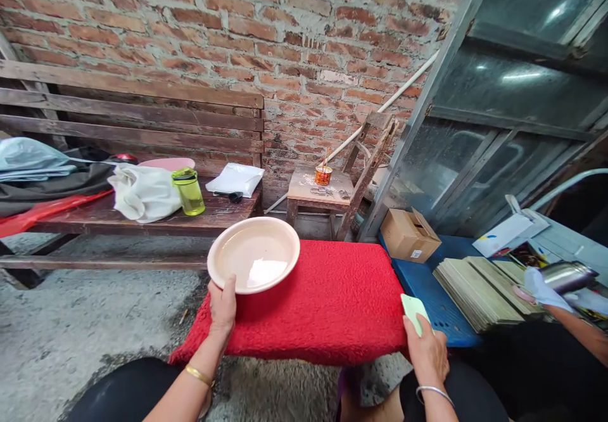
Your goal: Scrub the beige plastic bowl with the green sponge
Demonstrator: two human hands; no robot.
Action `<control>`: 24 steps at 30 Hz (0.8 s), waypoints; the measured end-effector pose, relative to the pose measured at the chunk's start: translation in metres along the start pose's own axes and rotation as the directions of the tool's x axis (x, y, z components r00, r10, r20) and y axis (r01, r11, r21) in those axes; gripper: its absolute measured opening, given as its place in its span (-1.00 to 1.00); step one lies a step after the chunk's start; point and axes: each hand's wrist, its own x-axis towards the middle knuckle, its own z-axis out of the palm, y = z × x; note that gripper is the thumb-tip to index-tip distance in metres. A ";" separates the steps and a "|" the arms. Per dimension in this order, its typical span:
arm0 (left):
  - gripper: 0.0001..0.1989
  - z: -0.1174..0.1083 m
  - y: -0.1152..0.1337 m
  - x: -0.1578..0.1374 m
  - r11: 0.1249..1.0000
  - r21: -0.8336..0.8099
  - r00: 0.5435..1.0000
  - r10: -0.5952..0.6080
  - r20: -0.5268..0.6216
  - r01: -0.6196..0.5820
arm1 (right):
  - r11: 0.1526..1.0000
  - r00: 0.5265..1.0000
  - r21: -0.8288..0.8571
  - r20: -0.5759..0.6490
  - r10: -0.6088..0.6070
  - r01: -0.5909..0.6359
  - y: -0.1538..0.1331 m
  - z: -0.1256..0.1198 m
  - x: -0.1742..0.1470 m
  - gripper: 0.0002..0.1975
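Note:
My left hand grips the near left rim of a pale pink basin, which has clear liquid in it with a bright reflection. The basin is over the left end of a table covered with a red fluffy cloth; whether its base touches the cloth, I cannot tell. My right hand is closed around a flat, pale green plastic piece with rounded corners and a small hole, beside the cloth's right edge. My fingers hide its lower part.
A wooden bench on the left bears clothes, a white bag and a green bottle. Behind the cloth, a small chair holds a cup. To the right, a blue surface carries a cardboard box and stacked boards, near a co-worker's gloved hand.

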 end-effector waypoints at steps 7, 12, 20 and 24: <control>-0.34 0.002 -0.003 0.000 0.997 -0.011 0.997 -0.078 -0.005 0.078 | 0.948 0.947 0.051 0.048 -0.317 0.315 -0.045 0.010 0.013 -0.37; -0.36 0.003 -0.007 0.003 0.994 -0.045 0.994 -0.105 -0.012 0.105 | 0.892 0.888 0.076 0.088 -0.452 0.447 -0.070 0.012 0.040 -0.55; -0.37 0.002 -0.010 0.003 0.993 -0.037 0.993 -0.113 -0.024 0.112 | 0.994 0.994 0.021 0.031 -0.108 0.107 -0.046 -0.004 0.090 -0.27; -0.46 0.001 -0.001 -0.003 0.996 -0.029 0.996 -0.090 -0.015 0.089 | 0.974 0.970 0.060 0.096 -0.222 0.217 -0.061 0.004 0.088 -0.25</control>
